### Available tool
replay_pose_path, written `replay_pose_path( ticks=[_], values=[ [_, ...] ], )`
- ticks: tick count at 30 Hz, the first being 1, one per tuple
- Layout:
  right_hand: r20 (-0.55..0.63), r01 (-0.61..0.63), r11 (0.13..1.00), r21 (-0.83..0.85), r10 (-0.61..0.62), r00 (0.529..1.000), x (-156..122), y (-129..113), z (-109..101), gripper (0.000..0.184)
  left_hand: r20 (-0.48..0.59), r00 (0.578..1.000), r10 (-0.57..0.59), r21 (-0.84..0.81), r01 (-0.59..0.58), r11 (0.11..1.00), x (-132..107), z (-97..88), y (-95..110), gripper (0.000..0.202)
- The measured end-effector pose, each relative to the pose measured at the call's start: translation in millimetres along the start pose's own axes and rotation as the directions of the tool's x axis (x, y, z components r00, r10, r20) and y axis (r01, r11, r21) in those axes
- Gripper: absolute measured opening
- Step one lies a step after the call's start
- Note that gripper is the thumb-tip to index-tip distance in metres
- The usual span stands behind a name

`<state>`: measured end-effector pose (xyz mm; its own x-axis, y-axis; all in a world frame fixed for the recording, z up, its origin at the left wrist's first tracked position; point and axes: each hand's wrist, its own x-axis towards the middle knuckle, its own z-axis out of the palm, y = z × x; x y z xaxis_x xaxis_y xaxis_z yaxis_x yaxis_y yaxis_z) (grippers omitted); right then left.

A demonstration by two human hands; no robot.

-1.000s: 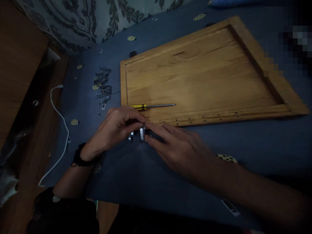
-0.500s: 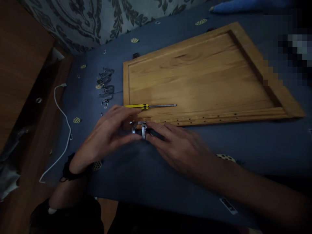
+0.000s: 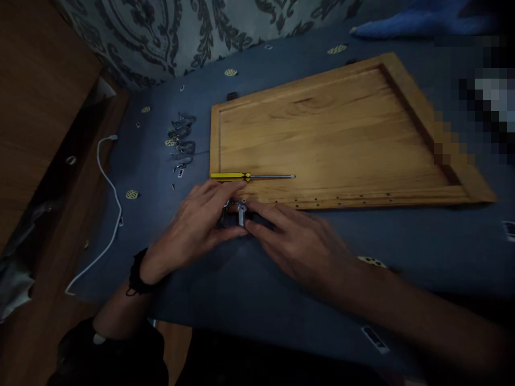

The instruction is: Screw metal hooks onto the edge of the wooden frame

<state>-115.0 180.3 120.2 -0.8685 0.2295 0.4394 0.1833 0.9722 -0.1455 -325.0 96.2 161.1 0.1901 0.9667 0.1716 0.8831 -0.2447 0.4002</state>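
At the near left corner of the wooden panel (image 3: 322, 134), both hands meet around a small silver metal hinge (image 3: 241, 213). My left hand (image 3: 201, 222) curves around its left side, thumb below and fingers above, closed on it. From the right, my right hand (image 3: 295, 236) pinches the same hinge between thumb and fingertips. Fingers cover part of the hinge, so its exact seating on the panel edge is hidden. A screwdriver (image 3: 253, 176) with a yellow and black handle lies on the panel just beyond my left fingers.
Several metal hinges and screws (image 3: 183, 142) lie in a cluster left of the panel. A white cable (image 3: 107, 177) runs along the left edge of the blue patterned cloth (image 3: 249, 300). Small dark holes line the panel's near edge. A blue cloth item (image 3: 410, 24) lies at the back right.
My left hand has come slightly right and closer around the hinge. My right hand keeps its hold. The whole view has shifted a little.
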Motion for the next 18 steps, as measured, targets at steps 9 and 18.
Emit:
replay_pose_path(
  ticks=[9, 18],
  values=[
    [0.024, -0.022, 1.000, 0.017, 0.022, 0.999, 0, -1, -1, 0.031, -0.031, 0.994, -0.103, -0.085, 0.100, 0.991, 0, 5.1, -3, 0.071],
    [0.066, -0.031, 0.997, 0.070, 0.026, 0.997, 1, 0, -5, 0.030, -0.047, 0.995, -0.089, -0.108, 0.084, 0.991, 2, 9.3, -8, 0.069]
  ],
)
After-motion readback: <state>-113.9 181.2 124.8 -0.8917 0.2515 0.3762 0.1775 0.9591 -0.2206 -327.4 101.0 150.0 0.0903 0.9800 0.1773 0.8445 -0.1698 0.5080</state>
